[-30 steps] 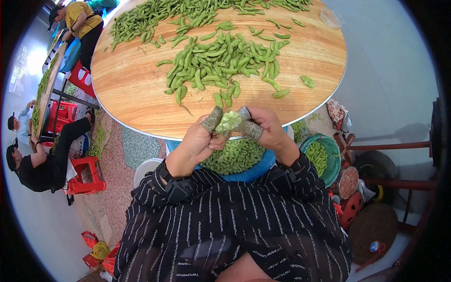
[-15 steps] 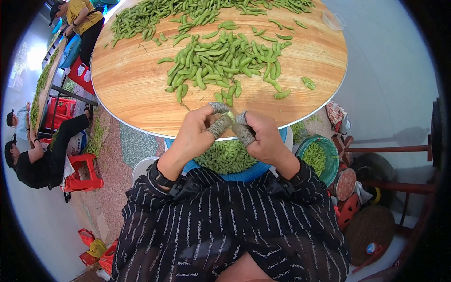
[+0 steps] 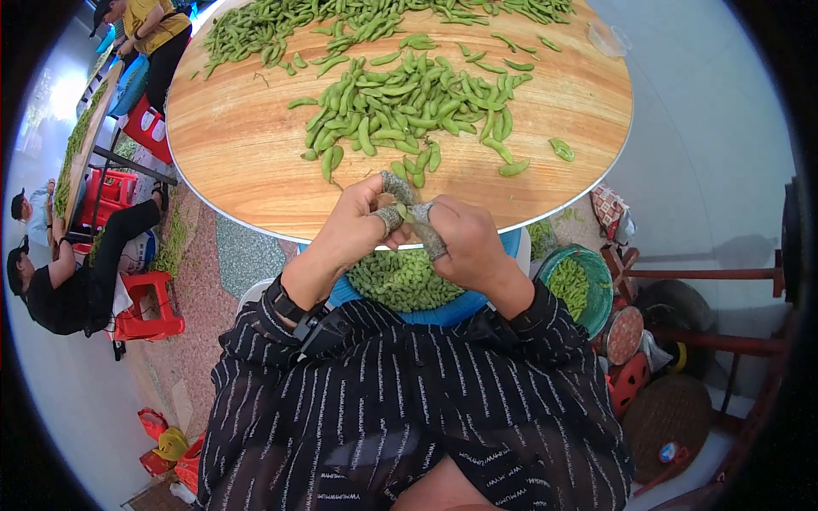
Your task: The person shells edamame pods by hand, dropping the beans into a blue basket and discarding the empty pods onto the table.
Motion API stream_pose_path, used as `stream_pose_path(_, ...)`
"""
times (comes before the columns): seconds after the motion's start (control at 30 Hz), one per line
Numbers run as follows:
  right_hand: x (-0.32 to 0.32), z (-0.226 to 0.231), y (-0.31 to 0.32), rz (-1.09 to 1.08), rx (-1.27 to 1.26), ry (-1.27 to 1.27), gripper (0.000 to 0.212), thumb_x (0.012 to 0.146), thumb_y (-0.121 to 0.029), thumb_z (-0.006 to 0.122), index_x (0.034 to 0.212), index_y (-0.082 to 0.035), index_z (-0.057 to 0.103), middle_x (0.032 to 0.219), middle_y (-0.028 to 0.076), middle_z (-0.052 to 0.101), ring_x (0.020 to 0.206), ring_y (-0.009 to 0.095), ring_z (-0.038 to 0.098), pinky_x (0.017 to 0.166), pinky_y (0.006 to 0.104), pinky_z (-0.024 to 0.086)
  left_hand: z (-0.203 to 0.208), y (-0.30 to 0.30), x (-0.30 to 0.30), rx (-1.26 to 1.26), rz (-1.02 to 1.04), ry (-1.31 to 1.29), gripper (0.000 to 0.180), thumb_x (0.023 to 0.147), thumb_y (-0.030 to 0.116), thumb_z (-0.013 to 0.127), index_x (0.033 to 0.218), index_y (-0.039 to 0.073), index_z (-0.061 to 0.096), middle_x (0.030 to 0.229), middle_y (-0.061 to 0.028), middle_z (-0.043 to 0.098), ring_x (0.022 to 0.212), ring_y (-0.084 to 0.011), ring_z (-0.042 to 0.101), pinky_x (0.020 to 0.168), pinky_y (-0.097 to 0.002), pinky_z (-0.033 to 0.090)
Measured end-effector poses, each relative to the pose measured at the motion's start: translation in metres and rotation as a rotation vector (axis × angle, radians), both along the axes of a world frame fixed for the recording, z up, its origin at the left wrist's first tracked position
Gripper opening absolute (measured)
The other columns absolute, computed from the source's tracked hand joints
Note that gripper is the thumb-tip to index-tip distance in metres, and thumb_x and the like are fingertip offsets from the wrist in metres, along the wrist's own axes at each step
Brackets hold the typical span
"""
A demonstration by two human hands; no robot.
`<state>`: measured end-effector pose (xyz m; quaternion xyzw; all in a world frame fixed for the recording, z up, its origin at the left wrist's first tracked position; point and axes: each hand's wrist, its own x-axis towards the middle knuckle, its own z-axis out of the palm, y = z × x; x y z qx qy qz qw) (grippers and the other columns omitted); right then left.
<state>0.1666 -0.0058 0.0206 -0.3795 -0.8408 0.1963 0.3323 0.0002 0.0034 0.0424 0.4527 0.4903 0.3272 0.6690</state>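
Left hand (image 3: 345, 223) and right hand (image 3: 467, 240) pinch a pod (image 3: 405, 213) above the desk's near edge (image 3: 274, 223): shelling, apparently, next needing a squeeze.

– Tabletop (image 3: 247, 128)?
– Pale tan, darker wood-grain streaks, whitish rim (image 3: 210, 200). Pods (image 3: 375, 106) on it mid-green.
– Between your fingers?
– I've a pale yellow-green pod (image 3: 405, 211). My finger covers (image 3: 399, 188): speckled grey.
– Clothing?
– My shirt (image 3: 409, 392) is black, with broken thin white stripes.
– Containers?
– Basin (image 3: 445, 312) bright blue, beans (image 3: 400, 285) inside light green. Basket (image 3: 600, 294), my right: deeper blue-green.
– Off left?
– Red stool (image 3: 158, 279); floor (image 3: 200, 341) speckled pinkish-brown. One co-worker's top (image 3: 155, 30): mustard yellow.
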Motion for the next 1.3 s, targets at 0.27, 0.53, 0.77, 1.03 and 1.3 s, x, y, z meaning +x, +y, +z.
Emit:
stream_pose_path(0.27, 0.003, 0.000, 0.000, 0.015, -0.698, 0.643, 0.005, 0.076, -0.001, 0.051, 0.081, -0.001, 0.054, 0.066, 0.000, 0.052, 0.058, 0.008, 0.048, 0.052, 0.0219, 0.038, -0.020, -0.002, -0.003, 0.033, -0.107, -0.041, 0.012, 0.083, 0.007, 0.044, 0.093, 0.003, 0.051, 0.067, -0.0012, 0.053, 0.054, -0.0058, 0.046, 0.047, -0.0177, 0.035)
stream_pose_path(0.53, 0.005, -0.003, -0.003, 0.038, -0.618, 0.627, 0.007, 0.078, 0.000, 0.051, 0.084, 0.001, 0.055, 0.071, 0.002, 0.055, 0.063, 0.008, 0.049, 0.056, 0.0212, 0.039, -0.021, -0.006, 0.007, 0.085, -0.022, -0.143, 0.012, 0.085, 0.011, 0.045, 0.093, 0.004, 0.052, 0.072, 0.0001, 0.054, 0.056, -0.0046, 0.045, 0.049, -0.0169, 0.034)
stream_pose_path(0.77, 0.017, 0.004, -0.005, -0.107, -0.523, 0.681, 0.011, 0.077, 0.000, 0.052, 0.087, 0.000, 0.057, 0.075, 0.003, 0.058, 0.068, 0.009, 0.052, 0.062, 0.0225, 0.042, -0.027, -0.018, 0.006, 0.261, -0.048, 0.007, 0.017, 0.080, 0.002, 0.051, 0.097, 0.003, 0.053, 0.086, -0.0033, 0.058, 0.073, -0.0099, 0.055, 0.061, -0.0210, 0.043)
stream_pose_path(1.03, 0.101, 0.004, 0.033, -0.548, -0.200, 0.255, 0.021, 0.072, 0.003, 0.051, 0.092, 0.004, 0.056, 0.075, 0.009, 0.060, 0.068, 0.012, 0.054, 0.065, 0.0238, 0.042, 0.001, -0.016, 0.001, 1.013, -0.365, 0.546, 0.026, 0.067, 0.002, 0.058, 0.092, 0.006, 0.058, 0.099, -0.0135, 0.056, 0.089, -0.0319, 0.053, 0.074, -0.0364, 0.044)
stream_pose_path(1.3, 0.072, 0.005, 0.010, -0.414, -0.305, 0.420, 0.026, 0.073, 0.003, 0.052, 0.099, 0.004, 0.055, 0.084, 0.007, 0.061, 0.076, 0.011, 0.055, 0.070, 0.0224, 0.042, -0.016, 0.043, -0.013, 1.019, -0.319, 0.900, 0.023, 0.069, 0.002, 0.055, 0.092, 0.002, 0.055, 0.095, -0.0152, 0.051, 0.083, -0.0351, 0.049, 0.067, -0.0383, 0.042)
